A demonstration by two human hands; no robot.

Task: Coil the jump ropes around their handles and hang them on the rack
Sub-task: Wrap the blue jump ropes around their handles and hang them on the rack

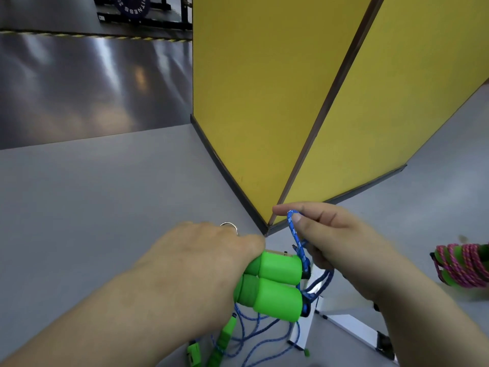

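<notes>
Left hand [209, 250] closed around the near ends of two green handles [275, 284], held side by side, one stacked just above the other, thick ends pointing right. A ring [229, 225] on one finger of that hand. Right hand [330, 234] just right of the handles, thumb and forefinger pinched shut on a loop of blue rope [297, 242], lifted above the handle ends; remaining fingers curled, loosely folded under. From the pinch, rope running down to the black caps at the right ends of the handles, touching them. More blue rope hanging loose below the handles, in tangled loops, near the bottom edge, above a white metal frame [349, 329] on the grey floor [105, 197]. Small green pieces low in the tangle, too blurred to identify. At far right, a second bundle: pink rope [460, 263] wound around green handles, well apart from the hands, partly cut off by the edge. Beyond the hands, yellow partition panels [264, 102] with dark trim, meeting at a corner. At far left, darker glossy floor and a black rack, only partly in view.
</notes>
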